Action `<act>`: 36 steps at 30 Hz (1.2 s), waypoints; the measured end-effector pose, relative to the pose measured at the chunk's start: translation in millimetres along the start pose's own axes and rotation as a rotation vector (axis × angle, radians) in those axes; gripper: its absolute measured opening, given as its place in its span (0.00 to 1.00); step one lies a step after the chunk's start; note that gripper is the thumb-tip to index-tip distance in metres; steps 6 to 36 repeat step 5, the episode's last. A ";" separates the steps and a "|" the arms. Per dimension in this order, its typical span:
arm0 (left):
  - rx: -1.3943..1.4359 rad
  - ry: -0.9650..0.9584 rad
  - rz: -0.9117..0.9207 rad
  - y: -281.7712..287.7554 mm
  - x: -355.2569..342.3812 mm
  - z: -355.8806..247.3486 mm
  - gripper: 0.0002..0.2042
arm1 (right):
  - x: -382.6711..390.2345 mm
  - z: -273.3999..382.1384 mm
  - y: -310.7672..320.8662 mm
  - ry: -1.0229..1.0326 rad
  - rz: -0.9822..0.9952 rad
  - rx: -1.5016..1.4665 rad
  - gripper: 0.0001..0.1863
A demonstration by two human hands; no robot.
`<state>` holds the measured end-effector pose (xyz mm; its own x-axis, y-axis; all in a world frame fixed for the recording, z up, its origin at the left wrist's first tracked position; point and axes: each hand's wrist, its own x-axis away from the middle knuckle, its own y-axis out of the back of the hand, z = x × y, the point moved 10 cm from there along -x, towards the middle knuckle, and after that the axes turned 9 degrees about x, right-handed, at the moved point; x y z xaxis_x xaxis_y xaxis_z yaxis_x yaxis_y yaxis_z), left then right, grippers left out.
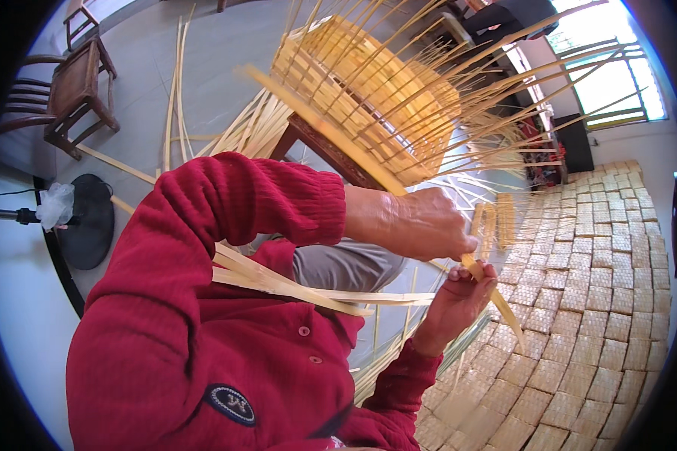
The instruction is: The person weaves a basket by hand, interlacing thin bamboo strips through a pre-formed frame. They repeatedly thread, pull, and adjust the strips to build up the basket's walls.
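A long yellow bamboo strip (327,131) runs slantwise past the woven basket to my hands. My left hand (428,222) is closed around it. Just below, my right hand (458,304) pinches the same strip near its lower end, which sticks out beyond the fingers. The two hands are close together. Behind the strip, the partly woven bamboo basket (368,83) rests on a dark red wooden stool (331,154), its long stakes fanning outward. Pale bamboo strips (293,286) lie across my lap, near my red sleeves.
To the right are rows of stacked woven bamboo pieces (579,301). Loose bamboo strips (177,98) lie on the grey floor. A wooden chair (83,90) stands at far left, above a round black stand base (86,222). A person in dark clothing (507,19) is at the back.
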<state>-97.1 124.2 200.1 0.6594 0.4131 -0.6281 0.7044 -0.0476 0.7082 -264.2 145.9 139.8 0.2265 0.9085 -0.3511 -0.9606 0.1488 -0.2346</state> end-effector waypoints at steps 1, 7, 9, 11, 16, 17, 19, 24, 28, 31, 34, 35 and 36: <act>0.005 -0.013 -0.048 0.5 5.3 5.7 0.05 | -6.0 -7.0 7.7 -0.045 -0.003 -0.052 0.15; -0.089 0.180 0.105 -17.7 32.1 66.1 0.10 | -23.6 -61.5 105.5 -0.275 -0.012 -0.237 0.15; -0.089 0.180 0.105 -17.7 32.1 66.1 0.10 | -23.6 -61.5 105.5 -0.275 -0.012 -0.237 0.15; -0.089 0.180 0.105 -17.7 32.1 66.1 0.10 | -23.6 -61.5 105.5 -0.275 -0.012 -0.237 0.15; -0.089 0.180 0.105 -17.7 32.1 66.1 0.10 | -23.6 -61.5 105.5 -0.275 -0.012 -0.237 0.15; -0.089 0.180 0.105 -17.7 32.1 66.1 0.10 | -23.6 -61.5 105.5 -0.275 -0.012 -0.237 0.15; -0.089 0.180 0.105 -17.7 32.1 66.1 0.10 | -23.6 -61.5 105.5 -0.275 -0.012 -0.237 0.15; -0.089 0.180 0.105 -17.7 32.1 66.1 0.10 | -23.6 -61.5 105.5 -0.275 -0.012 -0.237 0.15; -0.089 0.180 0.105 -17.7 32.1 66.1 0.10 | -23.6 -61.5 105.5 -0.275 -0.012 -0.237 0.15; -0.089 0.180 0.105 -17.7 32.1 66.1 0.10 | -23.6 -61.5 105.5 -0.275 -0.012 -0.237 0.15; -0.089 0.180 0.105 -17.7 32.1 66.1 0.10 | -23.6 -61.5 105.5 -0.275 -0.012 -0.237 0.15; -0.089 0.180 0.105 -17.7 32.1 66.1 0.10 | -23.6 -61.5 105.5 -0.275 -0.012 -0.237 0.15; -0.089 0.180 0.105 -17.7 32.1 66.1 0.10 | -23.6 -61.5 105.5 -0.275 -0.012 -0.237 0.15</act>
